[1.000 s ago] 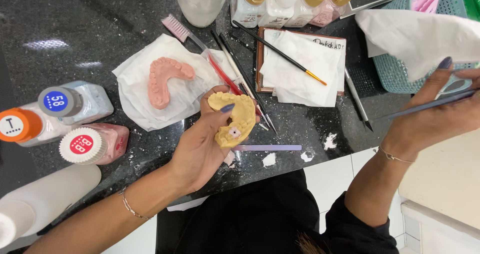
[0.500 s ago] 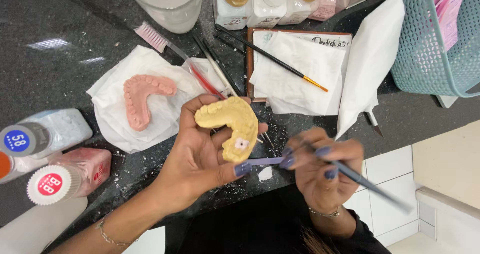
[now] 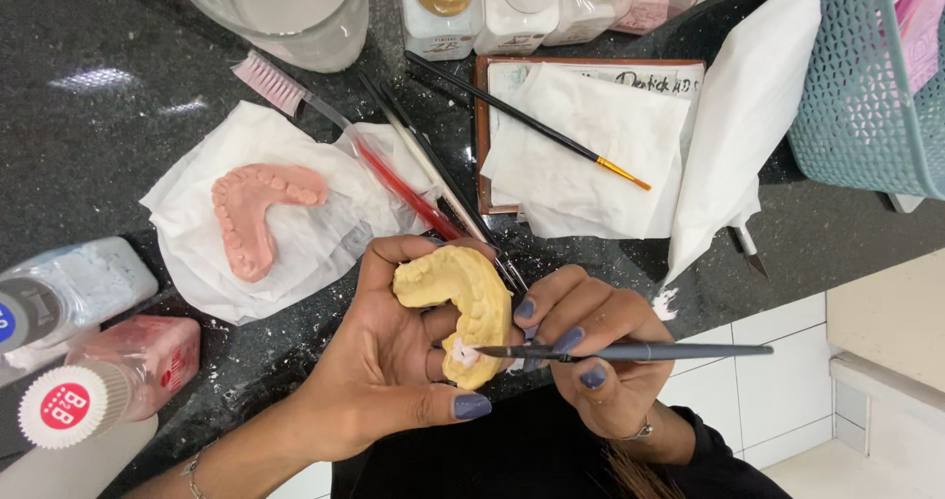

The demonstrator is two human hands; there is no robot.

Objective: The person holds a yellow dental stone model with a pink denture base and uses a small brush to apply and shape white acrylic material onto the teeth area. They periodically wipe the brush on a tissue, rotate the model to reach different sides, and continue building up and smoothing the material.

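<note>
Cupped in the left hand, the yellow dental cast is gripped between palm, thumb and curled fingers; the right hand pinches a grey brush closed between fingertips.

Head view: compared with half a second ago, the right hand has risen from below the cast to its side, and the brush tip now touches the pale pink patch at the near end of the cast, so contact work on that spot appears to be under way. The cast is held above the near edge of the black counter. Farther back, a pink denture base lies on white tissue; spare brushes lie just beside it, powder bottles near the left edge, and a teal basket at the far right corner.
</note>
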